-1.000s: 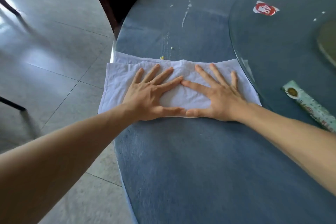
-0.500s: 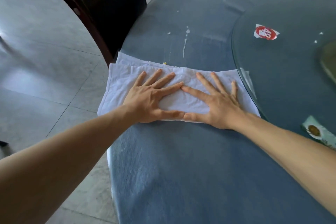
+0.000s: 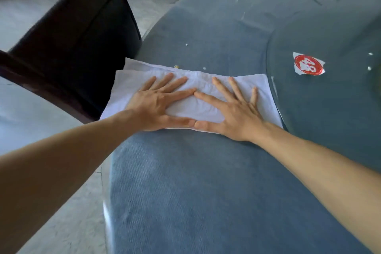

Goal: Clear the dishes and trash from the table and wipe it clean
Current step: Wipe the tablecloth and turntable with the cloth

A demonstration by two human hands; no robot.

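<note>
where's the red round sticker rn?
Head view, right side: the red round sticker lies on the round glass turntable, just beyond the right end of the folded white cloth.

Dark chair [image 3: 78, 43] blocks left; glass turntable [image 3: 329, 99] borders right.

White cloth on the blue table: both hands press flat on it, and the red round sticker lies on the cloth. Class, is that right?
Not quite. In the head view the red sticker lies on the glass turntable, beside the white cloth. Left hand and right hand do press flat on it.
</note>
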